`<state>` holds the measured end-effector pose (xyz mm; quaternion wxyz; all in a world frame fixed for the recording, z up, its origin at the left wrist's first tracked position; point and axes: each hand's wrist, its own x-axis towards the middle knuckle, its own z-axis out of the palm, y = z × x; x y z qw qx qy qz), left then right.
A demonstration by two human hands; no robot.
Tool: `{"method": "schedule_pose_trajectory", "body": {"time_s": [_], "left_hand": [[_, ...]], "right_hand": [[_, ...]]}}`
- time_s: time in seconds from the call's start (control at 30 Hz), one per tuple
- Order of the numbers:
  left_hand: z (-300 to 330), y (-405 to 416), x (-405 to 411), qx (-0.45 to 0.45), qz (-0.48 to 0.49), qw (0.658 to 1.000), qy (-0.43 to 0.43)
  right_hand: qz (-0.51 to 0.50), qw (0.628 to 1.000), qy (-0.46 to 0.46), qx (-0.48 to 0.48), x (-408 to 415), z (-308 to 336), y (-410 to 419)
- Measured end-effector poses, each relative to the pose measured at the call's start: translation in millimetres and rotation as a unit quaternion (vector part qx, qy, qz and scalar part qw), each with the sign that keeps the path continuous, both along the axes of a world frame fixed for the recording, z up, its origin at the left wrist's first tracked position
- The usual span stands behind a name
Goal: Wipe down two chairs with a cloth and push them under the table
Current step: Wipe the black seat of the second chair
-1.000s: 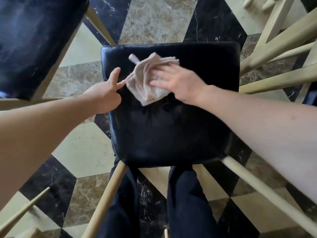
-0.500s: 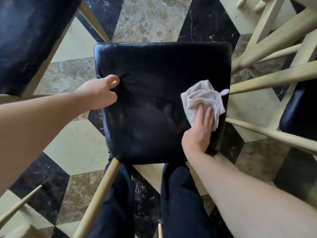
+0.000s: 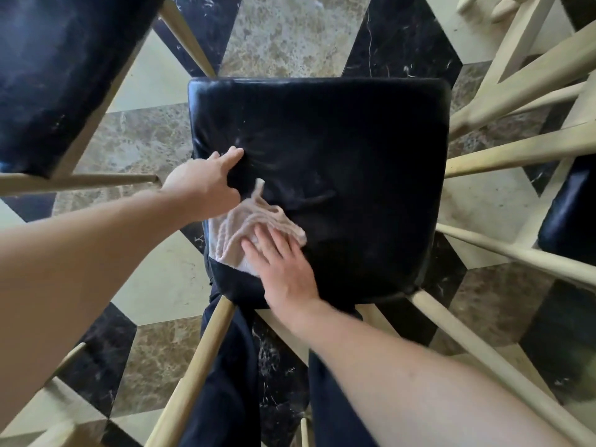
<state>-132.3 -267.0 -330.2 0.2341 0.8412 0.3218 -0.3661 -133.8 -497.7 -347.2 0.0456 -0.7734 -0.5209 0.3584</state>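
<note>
A chair with a black padded seat (image 3: 354, 162) and pale wooden legs stands right below me. A crumpled beige cloth (image 3: 245, 230) lies on the seat's near left corner. My right hand (image 3: 283, 269) presses flat on the cloth with fingers spread. My left hand (image 3: 206, 179) grips the seat's left edge, thumb on top of the padding. A second black-seated chair (image 3: 61, 69) stands at the upper left.
A third black seat (image 3: 567, 217) shows at the right edge behind pale wooden legs and rungs (image 3: 516, 150). The floor is marble tile (image 3: 290, 33) in black, brown and cream. My dark trouser legs (image 3: 225, 382) stand against the chair's near edge.
My right hand has swept the cloth from the seat's right side across to the near left corner. My left hand stays on the left edge.
</note>
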Motion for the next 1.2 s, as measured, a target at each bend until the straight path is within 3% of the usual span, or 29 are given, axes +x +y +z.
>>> {"method": "schedule_pose_trajectory", "body": {"time_s": [0.07, 0.13, 0.2, 0.27, 0.37, 0.47, 0.57, 0.67, 0.8, 0.87, 0.93, 1.03, 1.13, 1.2], "left_hand": [[-1.0, -10.2, -7.1, -0.051, 0.009, 0.999, -0.015], [-3.1, -21.2, -14.7, -0.075, 0.026, 0.997, -0.019], [-7.0, -26.6, -17.6, -0.072, 0.027, 0.997, -0.015], [-9.4, -27.4, -17.7, -0.065, 0.009, 0.998, -0.014], [-11.4, -27.6, -18.1, -0.045, -0.044, 0.998, 0.000], [-10.9, -35.8, -13.9, -0.022, -0.101, 0.994, 0.028], [-11.7, -46.0, -12.0, 0.009, -0.118, 0.991, 0.063], [-15.5, -54.3, -14.0, 0.040, -0.115, 0.990, 0.067], [-15.6, -60.0, -19.4, 0.077, -0.112, 0.990, 0.028], [-14.3, -59.1, -21.7, 0.081, -0.112, 0.990, 0.008], [-14.3, -56.8, -25.1, 0.079, -0.118, 0.990, -0.001], [-15.0, -56.7, -28.2, 0.079, -0.112, 0.991, -0.003], [-16.2, -59.6, -25.9, 0.081, -0.106, 0.991, 0.000], [-16.7, -60.1, -25.8, 0.084, -0.111, 0.990, 0.002]], "right_hand": [[0.180, 0.981, -0.049, 0.056, 50.6, -13.4, 14.2], [0.299, 0.939, -0.084, 0.147, 104.2, -26.1, 24.6], [0.344, 0.913, -0.109, 0.191, 153.8, -33.6, 28.8], [0.317, 0.920, -0.133, 0.189, 194.6, -33.0, 25.7], [0.159, 0.963, -0.165, 0.142, 227.4, -23.8, -0.6], [-0.127, 0.975, -0.179, 0.045, 207.4, -8.9, -48.2], [-0.339, 0.920, -0.190, -0.044, 145.2, 1.9, -75.0], [-0.511, 0.843, -0.150, -0.078, 80.7, 9.2, -63.1], [-0.653, 0.744, -0.091, -0.108, 26.8, 14.1, -10.0], [-0.681, 0.722, -0.067, -0.099, 7.7, 16.2, 17.3], [-0.640, 0.762, -0.064, -0.069, -10.7, 18.3, 34.7], [-0.506, 0.859, -0.079, -0.021, -13.6, 12.6, 30.5], [-0.292, 0.950, -0.103, 0.022, 35.8, -0.6, 5.7], [-0.140, 0.982, -0.098, 0.078, 94.4, -10.0, -2.4]]}}
